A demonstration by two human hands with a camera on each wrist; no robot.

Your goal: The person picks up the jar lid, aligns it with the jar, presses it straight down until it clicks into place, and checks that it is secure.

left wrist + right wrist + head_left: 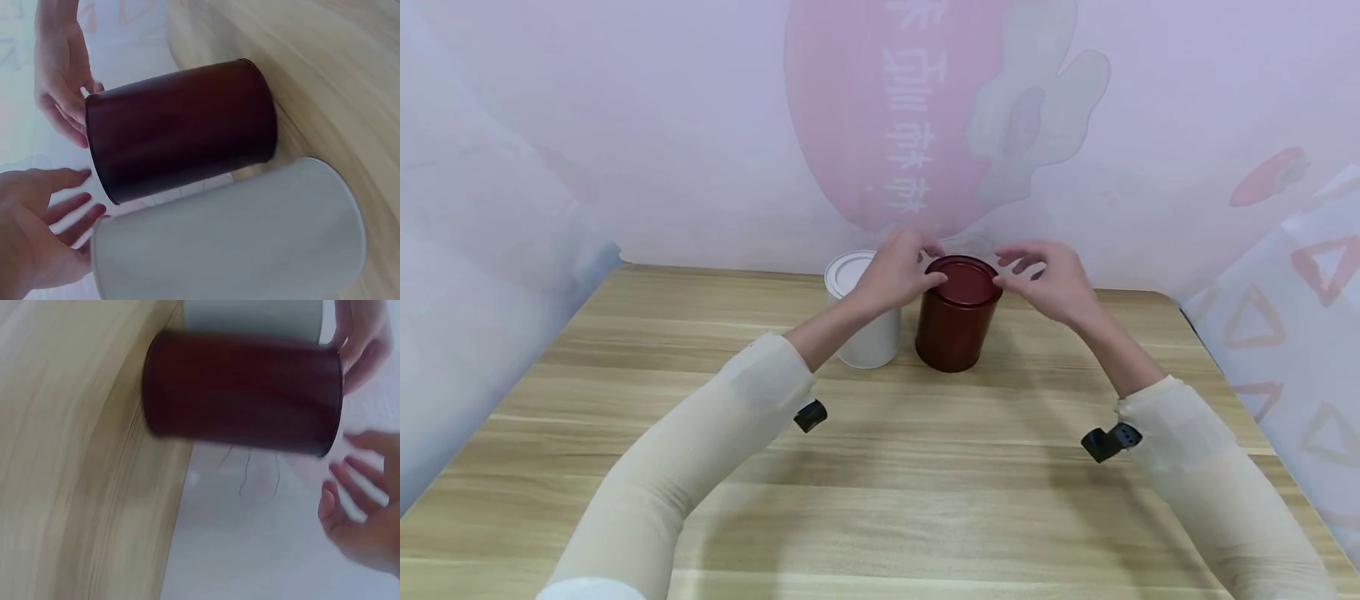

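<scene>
A dark red round tin stands upright on the wooden table, its lid on. A white tin stands touching it on the left. My left hand is at the left of the red tin's lid rim, over the white tin's top. My right hand is at the right of the rim. In the left wrist view the left hand has straight, spread fingers just off the red tin. In the right wrist view the right hand is spread, a little apart from the red tin.
A pale printed cloth backdrop rises right behind the tins and closes in both sides. The table's right edge runs close to my right forearm. Bare wood lies between the tins and me.
</scene>
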